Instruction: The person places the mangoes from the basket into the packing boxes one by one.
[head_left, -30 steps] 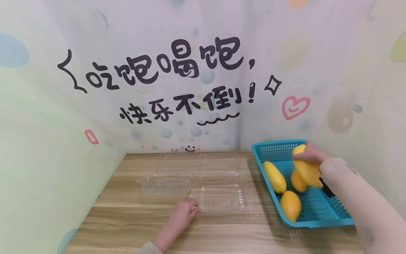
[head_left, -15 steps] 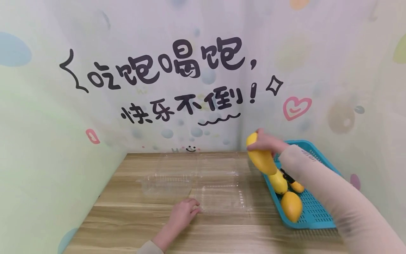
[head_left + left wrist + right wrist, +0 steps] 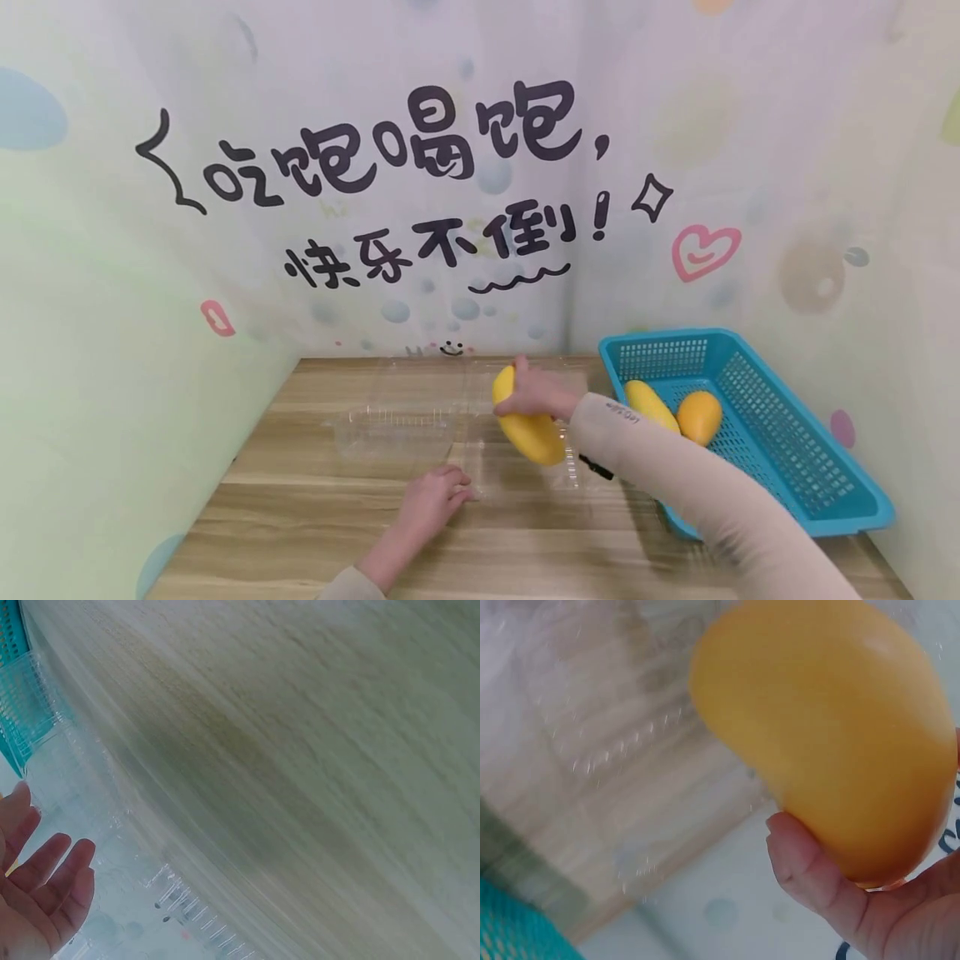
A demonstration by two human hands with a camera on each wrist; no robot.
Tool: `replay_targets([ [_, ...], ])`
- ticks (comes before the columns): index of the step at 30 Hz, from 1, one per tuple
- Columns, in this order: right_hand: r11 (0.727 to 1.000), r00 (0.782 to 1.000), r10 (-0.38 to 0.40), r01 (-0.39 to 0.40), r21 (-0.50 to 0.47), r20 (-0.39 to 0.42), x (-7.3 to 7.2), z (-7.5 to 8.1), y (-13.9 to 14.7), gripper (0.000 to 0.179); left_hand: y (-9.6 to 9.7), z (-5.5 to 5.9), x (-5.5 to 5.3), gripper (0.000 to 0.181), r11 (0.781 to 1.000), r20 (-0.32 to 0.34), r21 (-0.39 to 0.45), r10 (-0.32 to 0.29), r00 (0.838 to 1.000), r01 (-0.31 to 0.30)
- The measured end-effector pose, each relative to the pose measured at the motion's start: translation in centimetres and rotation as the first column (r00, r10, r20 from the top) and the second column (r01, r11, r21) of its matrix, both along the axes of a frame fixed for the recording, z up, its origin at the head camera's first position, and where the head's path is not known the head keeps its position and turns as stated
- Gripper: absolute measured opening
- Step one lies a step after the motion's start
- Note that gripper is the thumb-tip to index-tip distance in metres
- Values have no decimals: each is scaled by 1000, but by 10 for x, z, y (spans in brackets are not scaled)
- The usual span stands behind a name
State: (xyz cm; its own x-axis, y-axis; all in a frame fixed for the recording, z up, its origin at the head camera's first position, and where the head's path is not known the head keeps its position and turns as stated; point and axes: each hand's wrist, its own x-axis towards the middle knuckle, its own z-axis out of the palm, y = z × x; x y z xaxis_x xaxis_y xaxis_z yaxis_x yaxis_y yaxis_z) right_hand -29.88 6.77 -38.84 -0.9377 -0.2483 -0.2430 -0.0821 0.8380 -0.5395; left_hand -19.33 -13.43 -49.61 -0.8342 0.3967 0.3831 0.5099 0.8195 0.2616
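Your right hand [image 3: 538,393] grips a mango [image 3: 532,439] above the clear box [image 3: 572,471] nearest the basket [image 3: 795,433]; your left hand [image 3: 431,507] touches that box's near-left corner, though whether it pinches I cannot tell. Best to brace the corner, lower the mango lengthwise, and let go only once the box bears its weight.

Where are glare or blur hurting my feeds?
Head: wall lettering crisp, but clear containers show mostly as faint outlines and glints; left wrist: hazy, tabletop grain smeared; right wrist: mango soft-edged, ribbed plastic behind it blurred.
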Motion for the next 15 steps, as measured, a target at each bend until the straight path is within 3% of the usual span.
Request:
replay_targets([
  [5, 998, 996, 52, -54, -26, -74, 2, -26, -25, 91, -2, 0, -2, 13, 1000, -11, -4, 7, 1000, -7],
  [11, 999, 999, -6, 5, -49, -35, 12, -61, -38, 90, -2, -2, -1, 14, 1000, -57, -7, 5, 998, -5],
  [15, 998, 999, -35, 33, -59, -32, 16, -72, -41, 92, -1, -4, 0, 13, 1000, -78, 6, -1, 997, 2],
])
